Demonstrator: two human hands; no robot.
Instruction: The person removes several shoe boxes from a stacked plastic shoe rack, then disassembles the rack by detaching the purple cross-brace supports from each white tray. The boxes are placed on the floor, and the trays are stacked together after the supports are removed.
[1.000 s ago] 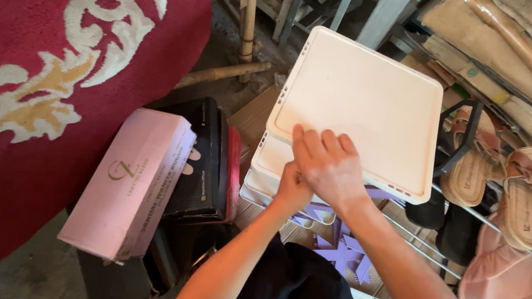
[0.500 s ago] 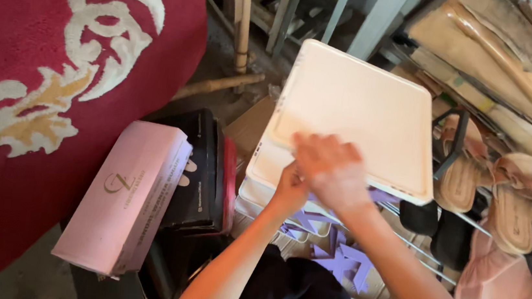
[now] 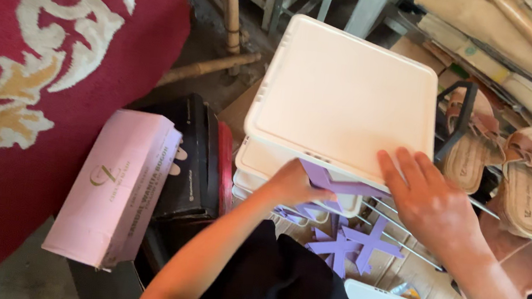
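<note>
Two hands apart now, vs stacked 1 s ago. R hand (image 3: 432, 208) flat, fingers spread, on white box lid (image 3: 349, 99) edge at 4 o'clock. L hand (image 3: 292, 183) gripping purple strip (image 3: 334, 183) under lid front, 6 o'clock. Pink shoebox (image 3: 116, 187) at 9.

Square white plastic lid (image 3: 347, 99) lies flat atop stacked white plastic tubs (image 3: 257, 168), purple plastic cross-shaped pieces (image 3: 342, 238) jutting under its near edge.

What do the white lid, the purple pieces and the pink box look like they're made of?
White lid: probably moulded plastic, matte, with a rounded raised rim. Purple pieces: flat, thin, cut shapes, maybe plastic or foam sheet; hard to tell. Pink box: cardboard, smooth printed finish, folded edges.
</note>
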